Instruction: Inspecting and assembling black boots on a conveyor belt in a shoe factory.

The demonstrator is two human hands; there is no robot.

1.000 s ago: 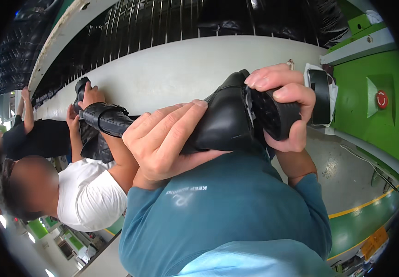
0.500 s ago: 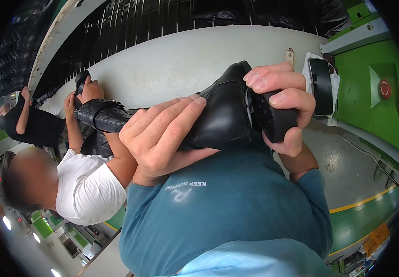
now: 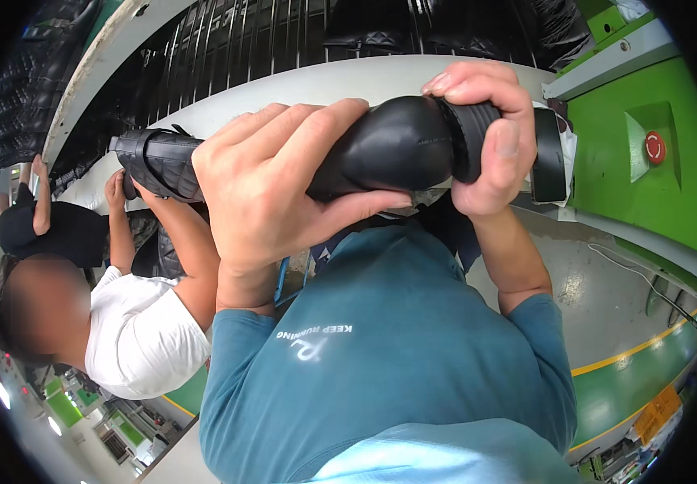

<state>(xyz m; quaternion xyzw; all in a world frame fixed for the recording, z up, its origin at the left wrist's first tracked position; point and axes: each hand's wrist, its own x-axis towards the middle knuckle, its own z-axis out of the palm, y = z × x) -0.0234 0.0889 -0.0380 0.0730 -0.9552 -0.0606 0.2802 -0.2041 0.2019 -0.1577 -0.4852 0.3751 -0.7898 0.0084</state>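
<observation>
A black boot (image 3: 397,145) is held up in front of my chest, its smooth rounded end facing right. Its quilted, strapped shaft (image 3: 159,165) stretches away to the left. My left hand (image 3: 276,173) wraps round the boot's middle, thumb below and fingers on top. On the right, my right hand (image 3: 493,137) grips a black sole (image 3: 469,141) at the boot's end, fingertips over its upper edge and thumb across its face. A narrow dark gap shows between sole and boot. How far they touch underneath is hidden.
Behind the boot runs a white work surface (image 3: 227,101), with a metal rack (image 3: 284,32) beyond. To the right are a phone (image 3: 548,153) and a green machine (image 3: 606,121) with a red button (image 3: 655,148). A co-worker in a white shirt (image 3: 150,335) sits close on my left.
The boot has turned, so its rounded end now faces me more squarely and its shaft lies higher. My right hand has shifted up and left with the sole; both hands keep hold.
</observation>
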